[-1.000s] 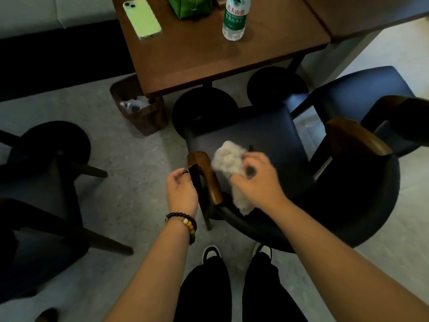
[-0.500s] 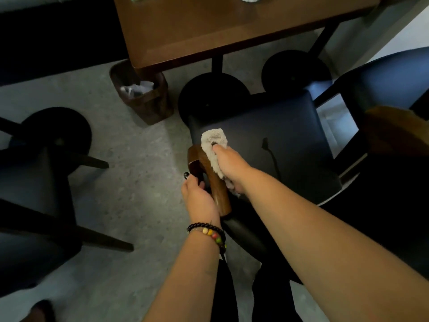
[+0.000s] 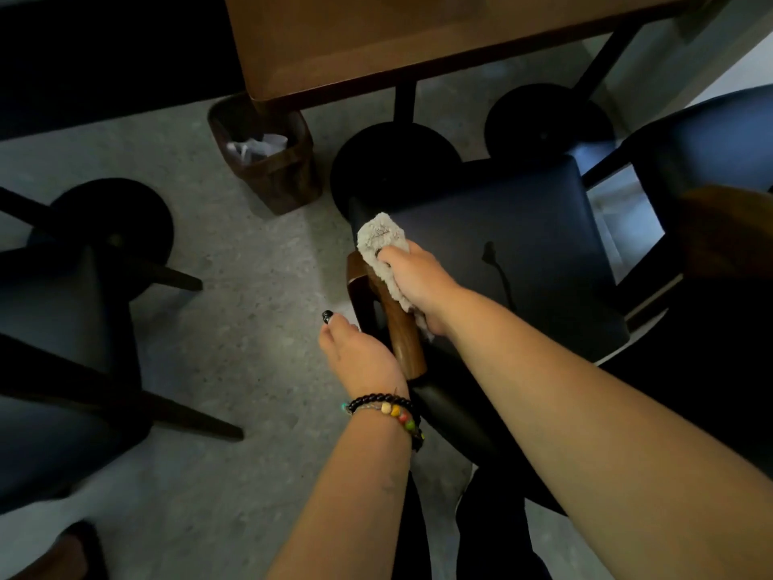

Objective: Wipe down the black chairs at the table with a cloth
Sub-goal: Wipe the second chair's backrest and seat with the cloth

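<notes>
A black chair (image 3: 502, 244) with a padded seat stands before me, its brown wooden left armrest (image 3: 401, 332) curving toward me. My right hand (image 3: 414, 282) presses a grey fluffy cloth (image 3: 382, 240) against the front end of that armrest, at the seat's left edge. My left hand (image 3: 359, 353), wearing bead bracelets, rests against the outer side of the armrest; its fingers curl under and are partly hidden. A second black chair (image 3: 711, 161) stands at the right, a third (image 3: 54, 328) at the left.
A brown wooden table (image 3: 376, 48) stands ahead on black round bases (image 3: 393, 161). A brown waste bin (image 3: 267, 161) with paper in it sits on the grey floor at the table's left corner. My dark-trousered legs are below the chair.
The view has tilted down and closer; the table's items left the frame. My right hand carried the cloth from the seat onto the armrest's front end. My left hand moved to the armrest's outer side.
</notes>
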Motion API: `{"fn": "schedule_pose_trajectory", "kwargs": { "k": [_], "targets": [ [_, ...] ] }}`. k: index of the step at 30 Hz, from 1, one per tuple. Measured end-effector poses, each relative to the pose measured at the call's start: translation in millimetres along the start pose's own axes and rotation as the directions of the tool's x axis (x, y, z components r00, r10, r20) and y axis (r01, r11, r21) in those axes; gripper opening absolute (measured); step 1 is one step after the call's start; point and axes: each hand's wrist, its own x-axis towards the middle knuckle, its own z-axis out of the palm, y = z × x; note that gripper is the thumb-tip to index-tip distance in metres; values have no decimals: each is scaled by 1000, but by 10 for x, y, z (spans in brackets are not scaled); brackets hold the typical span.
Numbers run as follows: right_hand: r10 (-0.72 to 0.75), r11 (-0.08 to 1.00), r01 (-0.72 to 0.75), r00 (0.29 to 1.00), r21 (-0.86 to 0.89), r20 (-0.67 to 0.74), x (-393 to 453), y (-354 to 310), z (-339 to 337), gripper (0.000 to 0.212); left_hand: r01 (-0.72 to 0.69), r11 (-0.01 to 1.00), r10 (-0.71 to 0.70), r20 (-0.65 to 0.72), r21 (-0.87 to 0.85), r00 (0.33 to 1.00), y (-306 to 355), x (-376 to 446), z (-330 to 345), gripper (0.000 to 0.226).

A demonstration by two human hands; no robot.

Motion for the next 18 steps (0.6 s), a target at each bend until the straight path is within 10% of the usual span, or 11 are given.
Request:
{"fn": "schedule_pose_trajectory", "kwargs": {
  "k": [6,13,18],
  "targets": [
    [-249,950,247,968,-191,14,-299,261,43,46,-71,996,72,-24,63,997,-22,6,-37,39],
    [-125,969,127,992,-212,24,-25,-88,62,18,-13,991,12,-4,-130,1000,39,-82,-56,42],
    [-140,983,145,989,-114,55,-273,201,-78,37,-52,998,53,25,-28,998,72,-115,-32,38]
  ]
}}
